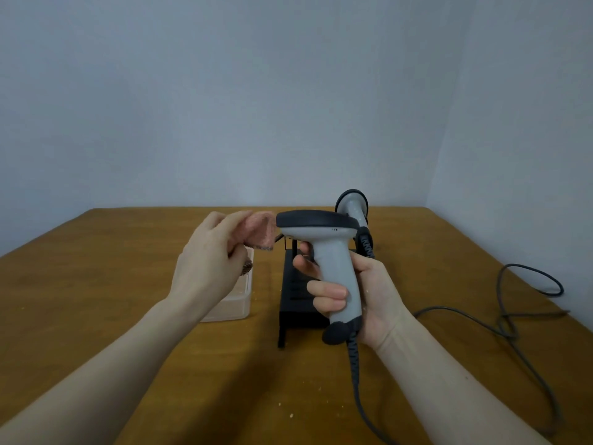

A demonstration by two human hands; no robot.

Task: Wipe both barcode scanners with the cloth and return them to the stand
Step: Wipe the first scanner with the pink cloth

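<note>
Our right hand (356, 293) grips a grey barcode scanner (327, 252) by its handle, upright above the table (128, 316), its black-capped head pointing left. Our left hand (208, 255) pinches a pink cloth (260, 232) against the scanner's nose. The second scanner (353, 203), also grey and black, sits in the black stand (295, 303) behind. A clear plastic tray (234, 303) lies under our left hand.

Second scanner (352, 205) and stand (293, 303) partly hidden behind hands.
</note>
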